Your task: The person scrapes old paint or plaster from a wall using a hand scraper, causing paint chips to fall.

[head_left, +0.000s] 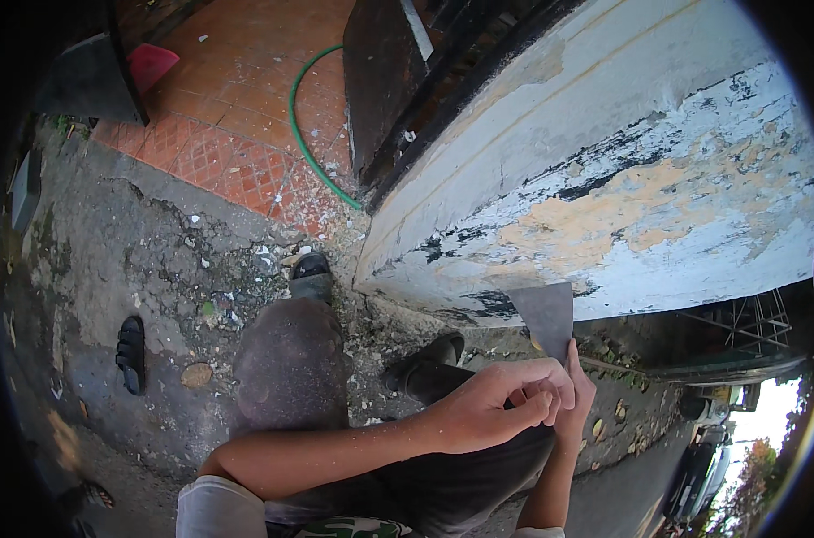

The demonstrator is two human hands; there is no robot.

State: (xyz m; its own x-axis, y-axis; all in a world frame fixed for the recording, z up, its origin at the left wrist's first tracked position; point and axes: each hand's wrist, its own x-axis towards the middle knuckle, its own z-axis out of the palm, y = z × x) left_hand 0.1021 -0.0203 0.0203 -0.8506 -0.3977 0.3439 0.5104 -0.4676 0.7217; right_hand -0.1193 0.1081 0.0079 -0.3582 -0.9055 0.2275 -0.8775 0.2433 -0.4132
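Head view: both hands, left hand (pixel 488 412) and right hand (pixel 575 394), pinch a grey sandpaper sheet (pixel 546 316).

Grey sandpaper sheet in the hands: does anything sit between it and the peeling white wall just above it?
Nothing visible does. The grey sandpaper sheet, pinched by both hands, rises straight toward the peeling white wall with only open air between.

Hidden behind the hands

The grey sheet's (pixel 544 316) lower end and most of the right hand (pixel 575 403) hide behind the left hand (pixel 492 408).

Short pale sleeve (pixel 212 502), dark grey trousers (pixel 290 368), black sandals (pixel 311 266).
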